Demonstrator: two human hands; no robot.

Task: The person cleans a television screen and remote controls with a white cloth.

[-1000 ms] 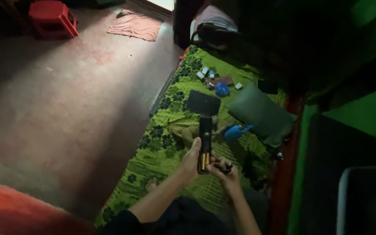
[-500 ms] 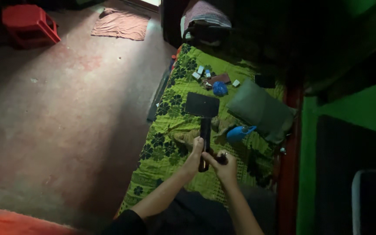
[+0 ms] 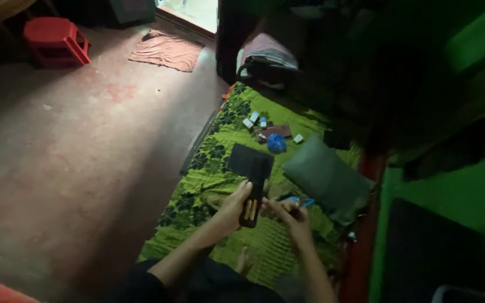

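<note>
Seated on a green patterned mat [image 3: 214, 168], we hold a black paddle-shaped tool [image 3: 250, 174] upright over it.

Bare reddish floor [image 3: 85, 157] opens wide to our left, up to a red stool [image 3: 56, 39] and brown cloth [image 3: 166, 50] at the far edge. The mat's right edge is crowded: a grey-green cushion [image 3: 324, 179], then a blue ball [image 3: 277, 144] among small boxes beyond. Our left hand [image 3: 232, 210] wraps the tool's handle, fingers closed around it. Our right hand [image 3: 288, 216] sits just beside the handle's base, fingers pinched narrow; whether they touch it, we cannot tell.
</note>
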